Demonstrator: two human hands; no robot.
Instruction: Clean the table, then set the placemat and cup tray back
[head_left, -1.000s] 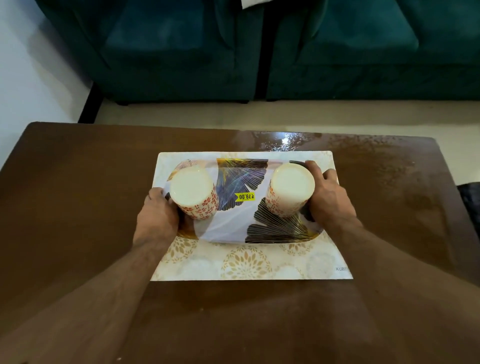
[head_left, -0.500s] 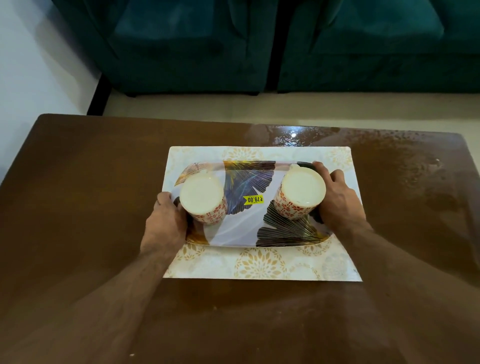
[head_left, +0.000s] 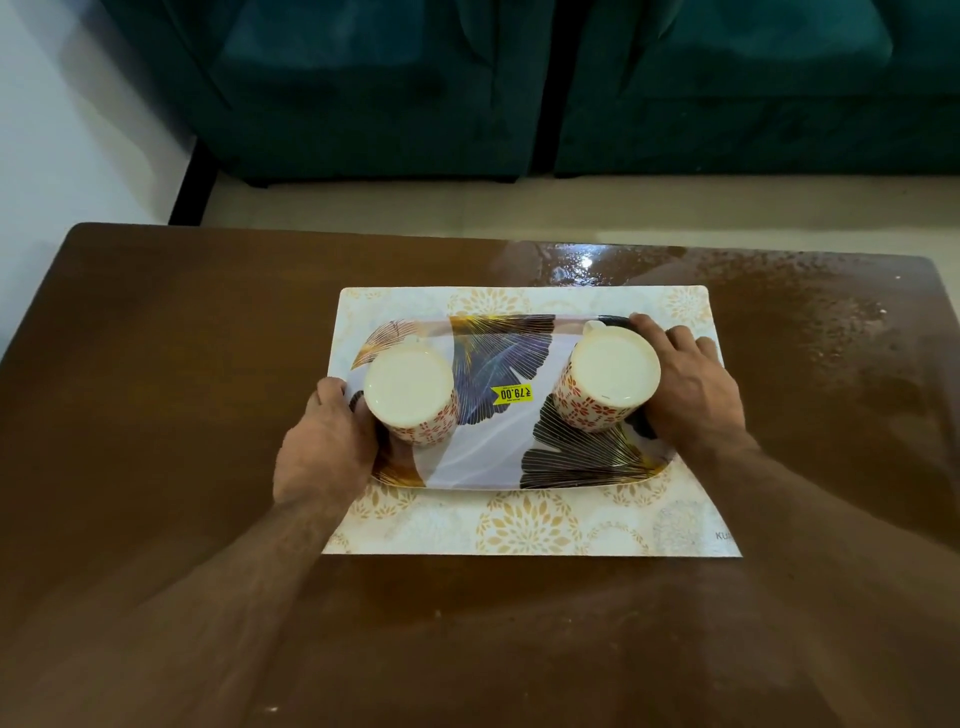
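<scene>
An oval tray printed with dark and gold leaves (head_left: 483, 457) lies on a cream rectangular placemat with gold floral medallions (head_left: 524, 525), near the middle of a glossy brown wooden table (head_left: 156, 364). The left hand (head_left: 327, 447) grips the tray's left end and the right hand (head_left: 691, 389) grips its right end; the fingertips curl under the rim, out of sight. Two upturned white cups with red flower patterns (head_left: 410, 395) (head_left: 608, 382) stand on the tray, each hiding part of the hand beside it. A yellow price sticker (head_left: 511, 393) sits between them. Wet streaks glisten at the table's far right. Teal sofas (head_left: 363, 88) are cut off above.
</scene>
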